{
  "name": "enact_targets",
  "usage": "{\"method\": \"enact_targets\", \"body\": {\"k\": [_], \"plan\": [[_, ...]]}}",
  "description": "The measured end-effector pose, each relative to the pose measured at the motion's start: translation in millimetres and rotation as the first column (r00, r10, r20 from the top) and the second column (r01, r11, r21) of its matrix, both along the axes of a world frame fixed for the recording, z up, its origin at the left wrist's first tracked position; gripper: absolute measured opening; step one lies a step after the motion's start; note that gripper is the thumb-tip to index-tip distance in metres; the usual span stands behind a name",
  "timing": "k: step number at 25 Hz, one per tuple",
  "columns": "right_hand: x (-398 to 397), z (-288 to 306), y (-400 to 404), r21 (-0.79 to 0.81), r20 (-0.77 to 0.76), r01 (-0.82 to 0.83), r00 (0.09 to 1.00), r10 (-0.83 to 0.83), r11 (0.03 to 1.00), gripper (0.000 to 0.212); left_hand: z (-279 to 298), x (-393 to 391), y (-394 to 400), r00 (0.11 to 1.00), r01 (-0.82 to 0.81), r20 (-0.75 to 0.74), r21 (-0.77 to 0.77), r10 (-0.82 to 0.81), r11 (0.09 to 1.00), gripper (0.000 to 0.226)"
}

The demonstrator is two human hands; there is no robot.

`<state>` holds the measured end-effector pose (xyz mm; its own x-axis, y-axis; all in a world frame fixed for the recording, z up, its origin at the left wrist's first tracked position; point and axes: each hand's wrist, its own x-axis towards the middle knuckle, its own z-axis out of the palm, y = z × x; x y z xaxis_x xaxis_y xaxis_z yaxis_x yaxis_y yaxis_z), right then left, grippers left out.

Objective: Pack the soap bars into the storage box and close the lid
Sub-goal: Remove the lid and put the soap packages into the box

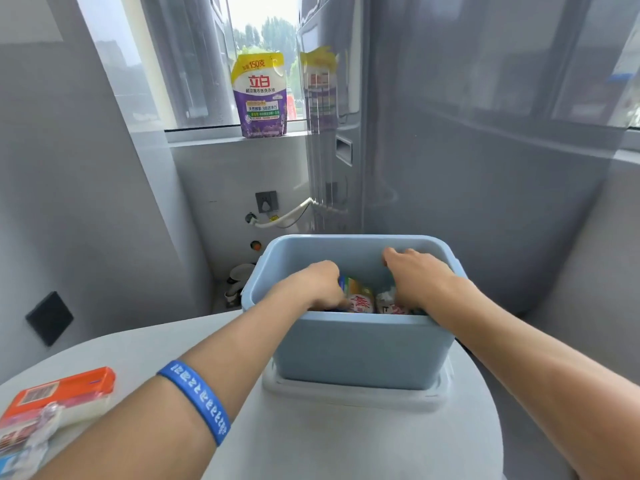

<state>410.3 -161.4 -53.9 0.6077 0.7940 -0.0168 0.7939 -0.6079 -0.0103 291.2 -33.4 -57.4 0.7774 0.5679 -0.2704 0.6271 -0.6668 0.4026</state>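
Observation:
A light blue storage box (363,348) stands open on the round white table, sitting on its pale lid (353,393). Both my hands reach down inside it. My left hand (318,284) is curled around a wrapped soap bar (360,296) with green, yellow and red print. My right hand (415,275) presses down beside another wrapped soap bar (393,306) with a crumpled white and red wrapper; its fingertips are hidden. More wrapped soap bars (59,400), one with an orange wrapper, lie at the table's near left edge.
The table (329,441) ends in a curved edge just past the box. A purple and yellow detergent pouch (259,95) stands on the window sill behind. A grey glossy cabinet (485,133) rises at the right, a wall socket (266,201) and hose below the sill.

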Motion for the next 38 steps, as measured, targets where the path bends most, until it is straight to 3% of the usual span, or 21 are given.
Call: {"method": "enact_targets", "body": {"k": [2, 4, 6, 8, 10, 11, 13, 15, 16, 18, 21, 24, 26, 28, 30, 31, 33, 35, 38], "plan": [[-2, 0, 2, -0.093, 0.114, -0.135, 0.983, 0.145, 0.987, 0.039, 1, 0, -6, 0.991, 0.135, -0.044, 0.228, -0.129, 0.964, 0.036], [-4, 1, 3, -0.136, -0.029, -0.278, 0.96, 0.277, 0.951, 0.04, 2, 0, -5, 0.981, 0.193, -0.05, 0.231, -0.186, 0.954, 0.042], [-5, 4, 2, -0.13, -0.23, -0.284, 0.941, 0.25, 0.95, 0.036, 2, -3, -3, 0.981, 0.195, -0.038, 0.207, -0.192, 0.959, 0.034], [-7, 7, -1, -0.147, -0.271, -0.24, 0.943, 0.194, 0.96, 0.03, 7, -12, -2, 0.979, 0.131, 0.126, 0.205, -0.159, 0.97, 0.026], [-14, 11, -2, -0.141, -0.191, -0.231, 0.96, 0.203, 0.963, 0.028, 17, -38, 1, 0.909, 0.02, 0.41, 0.145, -0.078, 0.989, 0.019], [-18, 16, -4, -0.056, -0.128, -0.218, 0.97, 0.209, 0.974, 0.028, 21, -55, 3, 0.847, -0.02, 0.53, 0.109, -0.041, 0.994, 0.016], [-46, 28, 6, 0.275, -0.065, -0.22, 0.967, 0.247, 0.936, 0.024, 20, -107, 10, 0.728, -0.088, 0.684, 0.03, 0.044, 0.996, 0.013], [-98, 36, 22, 0.613, -0.027, -0.255, 0.939, 0.342, 0.748, 0.018, 13, -165, 20, 0.667, -0.141, 0.738, -0.013, 0.105, 0.99, 0.014], [-130, 37, 29, 0.697, -0.01, -0.291, 0.91, 0.415, 0.655, 0.016, 9, -191, 27, 0.663, -0.181, 0.736, -0.018, 0.136, 0.983, 0.015], [-198, 25, 44, 0.717, -0.012, -0.405, 0.807, 0.591, 0.568, 0.014, 1, -245, 44, 0.73, -0.258, 0.653, -0.015, 0.205, 0.966, 0.015], [-271, -23, 55, 0.493, -0.231, -0.57, 0.643, 0.73, 0.658, 0.02, -16, -309, 62, 0.884, -0.352, 0.367, 0.114, 0.29, 0.929, 0.021], [-316, -61, 61, 0.3, -0.357, -0.685, 0.565, 0.744, 0.664, 0.041, -33, -357, 68, 0.967, -0.248, 0.107, 0.207, 0.23, 0.946, 0.038], [-333, -75, 66, 0.3, -0.302, -0.703, 0.571, 0.763, 0.645, 0.053, -40, -374, 76, 0.965, -0.242, 0.147, 0.193, 0.216, 0.951, 0.043], [-342, -83, 68, 0.267, -0.168, -0.742, 0.592, 0.788, 0.615, 0.06, -47, -375, 87, 0.895, -0.355, 0.329, 0.119, 0.3, 0.927, 0.038], [-348, -88, 66, 0.217, -0.077, -0.79, 0.572, 0.817, 0.574, 0.066, -59, -367, 103, 0.827, -0.479, 0.388, 0.107, 0.407, 0.871, 0.032], [-350, -91, 65, 0.195, -0.062, -0.807, 0.556, 0.829, 0.557, 0.069, -64, -361, 113, 0.819, -0.516, 0.343, 0.089, 0.46, 0.852, 0.031], [-349, -96, 65, 0.153, -0.033, -0.833, 0.533, 0.846, 0.531, 0.066, -67, -349, 133, 0.82, -0.537, 0.174, -0.094, 0.545, 0.838, 0.032], [-340, -98, 68, 0.115, -0.014, -0.845, 0.525, 0.851, 0.522, 0.067, -63, -339, 151, 0.843, -0.527, -0.011, -0.228, 0.538, 0.819, 0.043], [-310, -90, 68, 0.041, -0.146, -0.826, 0.551, 0.822, 0.562, 0.075, -67, -335, 169, 0.81, -0.558, -0.235, -0.025, 0.538, 0.829, 0.068]]}}
